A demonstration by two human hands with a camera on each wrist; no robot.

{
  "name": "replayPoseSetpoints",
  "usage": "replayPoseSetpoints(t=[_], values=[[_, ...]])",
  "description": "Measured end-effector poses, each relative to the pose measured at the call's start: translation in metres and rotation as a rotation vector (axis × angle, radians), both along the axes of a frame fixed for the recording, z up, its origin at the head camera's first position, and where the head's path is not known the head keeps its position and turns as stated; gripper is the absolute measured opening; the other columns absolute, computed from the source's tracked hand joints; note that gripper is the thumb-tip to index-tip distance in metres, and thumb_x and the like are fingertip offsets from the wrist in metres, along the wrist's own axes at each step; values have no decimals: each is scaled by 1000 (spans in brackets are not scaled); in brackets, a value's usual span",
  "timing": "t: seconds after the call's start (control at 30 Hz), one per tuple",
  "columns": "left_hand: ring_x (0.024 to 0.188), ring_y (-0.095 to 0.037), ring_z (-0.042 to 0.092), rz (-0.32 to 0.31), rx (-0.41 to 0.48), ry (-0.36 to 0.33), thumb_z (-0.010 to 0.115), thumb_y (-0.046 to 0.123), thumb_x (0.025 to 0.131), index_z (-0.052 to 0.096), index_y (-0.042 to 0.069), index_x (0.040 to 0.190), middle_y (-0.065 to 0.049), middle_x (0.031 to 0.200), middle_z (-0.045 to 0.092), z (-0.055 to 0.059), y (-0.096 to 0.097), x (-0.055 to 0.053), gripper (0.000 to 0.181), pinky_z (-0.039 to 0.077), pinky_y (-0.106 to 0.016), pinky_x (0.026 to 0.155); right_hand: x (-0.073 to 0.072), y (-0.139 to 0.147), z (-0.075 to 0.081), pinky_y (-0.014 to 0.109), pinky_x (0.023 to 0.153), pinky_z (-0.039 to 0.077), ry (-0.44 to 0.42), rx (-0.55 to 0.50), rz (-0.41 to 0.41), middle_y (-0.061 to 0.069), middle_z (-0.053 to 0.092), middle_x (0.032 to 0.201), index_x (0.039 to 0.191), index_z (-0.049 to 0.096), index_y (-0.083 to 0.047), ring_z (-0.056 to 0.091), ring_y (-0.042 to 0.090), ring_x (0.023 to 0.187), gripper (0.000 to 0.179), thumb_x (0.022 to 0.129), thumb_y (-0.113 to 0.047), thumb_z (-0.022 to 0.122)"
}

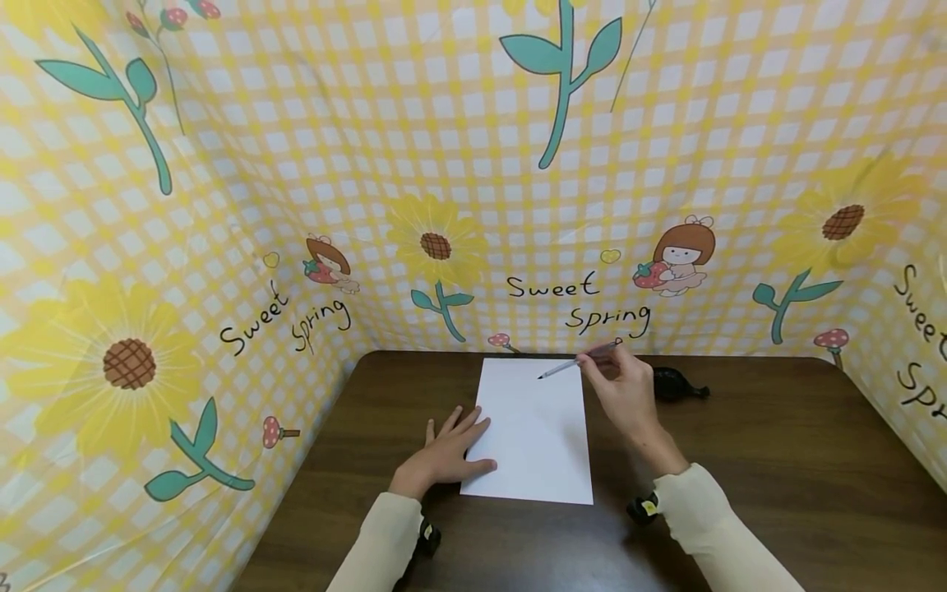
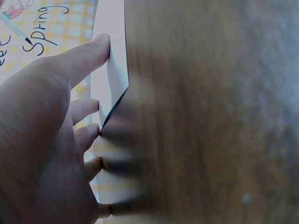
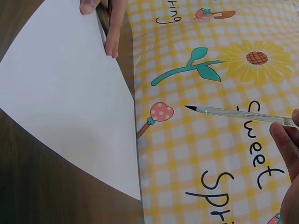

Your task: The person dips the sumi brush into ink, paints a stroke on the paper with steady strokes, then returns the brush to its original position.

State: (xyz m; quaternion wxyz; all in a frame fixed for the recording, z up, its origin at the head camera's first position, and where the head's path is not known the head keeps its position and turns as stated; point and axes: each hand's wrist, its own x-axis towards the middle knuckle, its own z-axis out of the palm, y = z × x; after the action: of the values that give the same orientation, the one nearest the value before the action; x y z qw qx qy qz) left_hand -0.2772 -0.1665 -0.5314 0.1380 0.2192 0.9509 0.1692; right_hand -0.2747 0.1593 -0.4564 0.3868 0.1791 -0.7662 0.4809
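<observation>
Landmark: the white sheet of paper (image 1: 528,452), lying flat on the dark surface (image 1: 777,436). The pen with a dark, brush-like tip (image 1: 560,368) is held above the sheet's far end, tip raised off the paper. The right hand (image 1: 625,390), beside the sheet's far right corner, pinches the barrel between thumb and fingers. The left hand (image 1: 447,456) lies with fingers spread over the sheet's left edge, gripping nothing. A black object (image 1: 676,384) sits to the right of the sheet, beyond the right hand.

Handling, as judged: the pen should be light, its barrel stiff and smooth, possibly slippery; the tip looks soft and easily splayed. Hold the barrel, never the tip. The paper appears thin, limp and prone to creasing or sliding; flat finger pressure along its margin suits it.
</observation>
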Motion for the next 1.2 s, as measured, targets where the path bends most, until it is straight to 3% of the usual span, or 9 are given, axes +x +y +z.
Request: replayPoseSetpoints(t=[0.17, 0.7, 1.0, 1.2], values=[[168, -39, 5, 1, 0, 5, 63, 63, 99, 34, 24, 169, -2, 180, 19, 0, 0, 1, 85, -2, -80, 124, -2, -4, -3, 8, 74, 56, -5, 4, 17, 10, 81, 94, 104, 71, 0, 79, 22, 79, 14, 93, 0, 80], [168, -40, 6, 1, 2, 7, 64, 63, 99, 35, 23, 169, -3, 180, 19, -1, 1, 0, 85, -2, -81, 124, -6, -20, -11, 9, 72, 57, -38, -16, 63, 11, 81, 94, 104, 71, 0, 80, 26, 78, 13, 95, -3, 80], [168, -39, 5, 0, -3, 7, 64, 63, 99, 35, 24, 169, -2, 180, 18, -3, 0, -3, 85, -2, -80, 124, -7, -30, -14, 29, 68, 65, -57, 7, 68, 10, 80, 96, 102, 70, -2, 81, 23, 79, 12, 95, -6, 80], [168, -40, 6, 0, 6, 11, 64, 64, 99, 36, 23, 168, -3, 180, 19, -3, 0, -2, 86, -1, -81, 123, -10, -37, -18, 29, 72, 65, -90, 14, 88, 10, 80, 96, 103, 70, -3, 81, 22, 82, 12, 97, -8, 79]])
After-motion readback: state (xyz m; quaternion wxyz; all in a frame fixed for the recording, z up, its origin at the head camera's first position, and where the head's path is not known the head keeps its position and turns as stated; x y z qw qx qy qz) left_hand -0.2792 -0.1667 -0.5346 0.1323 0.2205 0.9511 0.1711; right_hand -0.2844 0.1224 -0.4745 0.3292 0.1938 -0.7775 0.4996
